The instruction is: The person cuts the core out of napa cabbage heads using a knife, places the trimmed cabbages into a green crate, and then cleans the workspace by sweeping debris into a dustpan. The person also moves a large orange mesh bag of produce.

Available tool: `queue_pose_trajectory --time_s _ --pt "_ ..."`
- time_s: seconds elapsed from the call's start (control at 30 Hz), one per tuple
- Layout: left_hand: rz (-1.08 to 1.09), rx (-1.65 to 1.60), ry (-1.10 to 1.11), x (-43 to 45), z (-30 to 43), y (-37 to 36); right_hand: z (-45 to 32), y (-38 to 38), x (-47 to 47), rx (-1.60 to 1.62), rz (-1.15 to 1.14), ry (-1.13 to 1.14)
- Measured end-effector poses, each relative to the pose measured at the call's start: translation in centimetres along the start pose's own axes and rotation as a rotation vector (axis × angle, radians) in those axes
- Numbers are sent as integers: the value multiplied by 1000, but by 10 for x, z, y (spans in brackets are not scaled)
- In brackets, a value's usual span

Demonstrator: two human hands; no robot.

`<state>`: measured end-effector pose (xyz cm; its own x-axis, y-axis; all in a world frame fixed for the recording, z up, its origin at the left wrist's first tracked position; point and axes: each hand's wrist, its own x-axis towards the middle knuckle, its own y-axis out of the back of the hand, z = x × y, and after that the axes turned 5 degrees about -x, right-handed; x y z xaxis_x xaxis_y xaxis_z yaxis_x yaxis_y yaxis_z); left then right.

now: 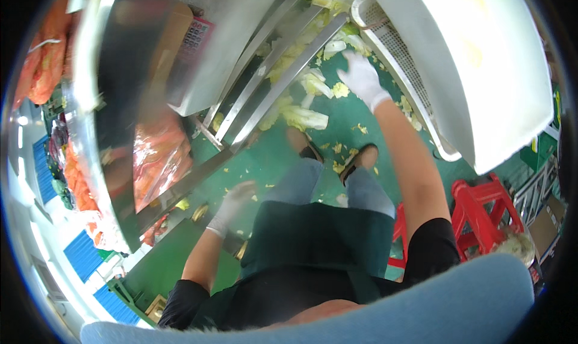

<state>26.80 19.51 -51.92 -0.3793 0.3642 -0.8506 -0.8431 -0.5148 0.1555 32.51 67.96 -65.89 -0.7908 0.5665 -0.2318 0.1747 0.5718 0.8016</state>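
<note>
Both my hands wear thin white gloves. My right hand [362, 78] reaches forward over the green floor with its fingers apart, above scattered leafy cabbage pieces [315, 83] and left of a white perforated plastic basket [402, 59]. Nothing shows in it. At the lower left, my left hand [237, 202] is blurred by motion; it hangs beside the metal table frame, and nothing shows in it, its fingers seeming spread. A larger pale cabbage leaf [305, 118] lies in front of my shoes.
Metal legs and bars [289, 80] stand ahead to the left, with an orange bag [160, 152] behind them. A large white bin [478, 73] is at the right, near a red plastic stool [485, 208]. A green cart platform [180, 258] lies lower left. Leaf scraps litter the floor.
</note>
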Motion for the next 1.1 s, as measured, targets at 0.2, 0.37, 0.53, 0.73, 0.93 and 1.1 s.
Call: queue_pose_trajectory --time_s 0.2,0.37,0.53,0.73,0.93,1.1 --pt "-22 155 -52 207 4 -7 -11 -51 207 -557 393 156" --pt "328 623 30 375 -59 -28 -1 -60 226 -306 354 231" --pt "829 26 -179 491 -164 -42 114 -189 107 161 136 243" --pt "1149 -399 -197 482 -120 -77 145 -203 232 174 230 28" --pt "1131 -804 -215 478 -75 -94 204 -212 357 -87 406 -172" --pt "1159 -695 -376 511 -63 -77 213 -212 385 -61 275 -169"
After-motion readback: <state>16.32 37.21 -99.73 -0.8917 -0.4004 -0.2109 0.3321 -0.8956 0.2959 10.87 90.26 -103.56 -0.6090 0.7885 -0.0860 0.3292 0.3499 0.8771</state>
